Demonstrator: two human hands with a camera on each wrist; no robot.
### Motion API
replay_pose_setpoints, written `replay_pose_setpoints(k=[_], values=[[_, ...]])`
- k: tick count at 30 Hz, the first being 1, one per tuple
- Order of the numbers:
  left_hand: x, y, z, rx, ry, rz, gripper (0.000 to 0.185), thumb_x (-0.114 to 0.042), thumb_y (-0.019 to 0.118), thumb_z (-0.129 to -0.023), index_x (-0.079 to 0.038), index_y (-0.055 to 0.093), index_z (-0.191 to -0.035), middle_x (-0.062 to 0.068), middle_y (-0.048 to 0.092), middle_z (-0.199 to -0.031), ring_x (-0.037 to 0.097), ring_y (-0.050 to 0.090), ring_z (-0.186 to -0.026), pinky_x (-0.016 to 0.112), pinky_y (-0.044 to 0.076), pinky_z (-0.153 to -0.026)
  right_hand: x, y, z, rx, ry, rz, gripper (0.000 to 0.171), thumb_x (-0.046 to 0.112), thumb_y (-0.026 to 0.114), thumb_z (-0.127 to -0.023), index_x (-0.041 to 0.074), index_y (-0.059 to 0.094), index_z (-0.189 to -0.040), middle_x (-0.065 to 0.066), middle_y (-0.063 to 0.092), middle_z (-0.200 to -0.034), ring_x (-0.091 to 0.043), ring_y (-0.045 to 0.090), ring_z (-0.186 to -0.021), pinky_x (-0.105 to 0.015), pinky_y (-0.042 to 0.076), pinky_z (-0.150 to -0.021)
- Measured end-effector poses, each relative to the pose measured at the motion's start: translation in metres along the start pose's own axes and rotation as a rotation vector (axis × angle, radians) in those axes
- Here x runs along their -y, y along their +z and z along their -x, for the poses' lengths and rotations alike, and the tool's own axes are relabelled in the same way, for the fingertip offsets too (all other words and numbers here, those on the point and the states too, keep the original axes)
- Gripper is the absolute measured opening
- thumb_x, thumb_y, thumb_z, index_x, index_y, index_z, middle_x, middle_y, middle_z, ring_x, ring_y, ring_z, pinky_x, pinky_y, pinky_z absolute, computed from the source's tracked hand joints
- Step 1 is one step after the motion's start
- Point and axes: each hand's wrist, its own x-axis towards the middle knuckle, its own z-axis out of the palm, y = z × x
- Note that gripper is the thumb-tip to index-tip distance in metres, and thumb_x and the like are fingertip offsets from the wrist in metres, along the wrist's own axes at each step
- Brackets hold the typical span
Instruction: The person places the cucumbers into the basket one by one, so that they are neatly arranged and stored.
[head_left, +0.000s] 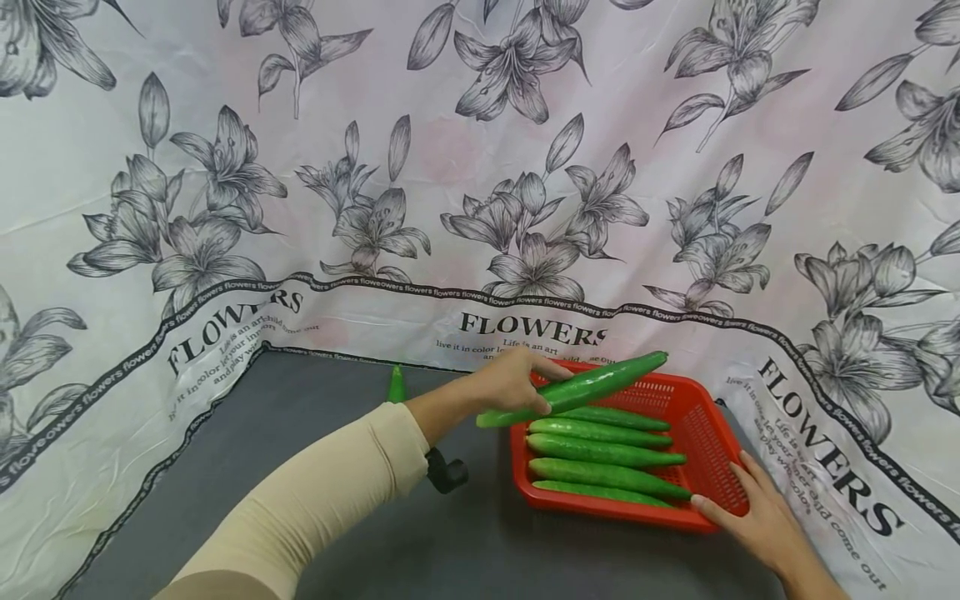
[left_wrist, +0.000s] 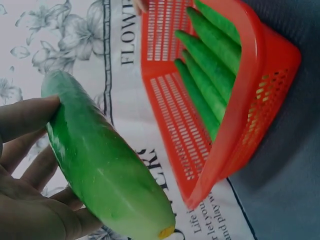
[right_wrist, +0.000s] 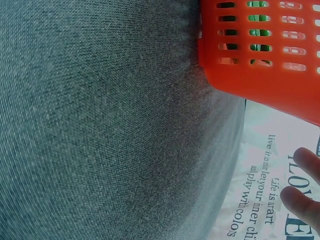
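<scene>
My left hand [head_left: 525,385] grips a long green cucumber [head_left: 581,387] and holds it tilted just above the back left of a red slotted basket [head_left: 701,421]. Several more cucumbers [head_left: 603,450] lie side by side in the basket. In the left wrist view the held cucumber [left_wrist: 100,165] lies across my fingers [left_wrist: 27,117], with the basket [left_wrist: 260,95] and its cucumbers [left_wrist: 210,65] beyond. My right hand [head_left: 738,496] rests with straight fingers on the basket's near right corner. The right wrist view shows that corner [right_wrist: 260,65] and two fingertips [right_wrist: 302,197].
A grey mat [head_left: 337,467] covers the table, ringed by white cloth printed with flowers [head_left: 525,167] that rises as a backdrop. A green tip of another cucumber [head_left: 395,385] shows behind my left forearm. The basket's right side sits at the mat's edge by the cloth.
</scene>
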Motion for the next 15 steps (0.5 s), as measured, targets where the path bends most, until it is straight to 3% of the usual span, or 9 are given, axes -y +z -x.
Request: replay_pose_setpoints(k=[4,10,15], values=[[-0.001,0.011,-0.010,0.007,-0.002,0.044,0.054,0.000,0.073,-0.066,-0.028,0.061,-0.110,-0.012,0.053,-0.112,0.012,0.043,-0.108,0.022,0.045,-0.063,-0.001,-0.001,-0.001,-0.004,-0.008,0.005,0.088,0.052,0.054,-0.078,-0.007,0.021,-0.134,-0.022,0.007,-0.140,-0.050,0.024,-0.111,-0.061,0.026,-0.075],[0.001,0.032,-0.024,0.023,-0.003,0.117,0.053,0.006,0.071,-0.065,-0.024,0.063,-0.108,-0.010,0.056,-0.107,0.009,0.053,-0.088,0.023,0.046,-0.056,-0.001,0.000,0.000,-0.001,-0.001,0.008,0.089,0.054,0.054,-0.077,-0.007,0.022,-0.133,-0.023,0.010,-0.138,-0.049,0.025,-0.110,-0.061,0.027,-0.076],[-0.002,0.047,-0.030,0.027,-0.040,0.102,0.053,0.007,0.070,-0.065,-0.027,0.064,-0.106,-0.010,0.054,-0.111,0.008,0.052,-0.093,0.023,0.041,-0.046,-0.002,0.001,0.001,-0.030,-0.026,-0.006,0.087,0.051,0.056,-0.077,-0.006,0.023,-0.133,-0.022,0.012,-0.139,-0.049,0.025,-0.111,-0.060,0.026,-0.077]])
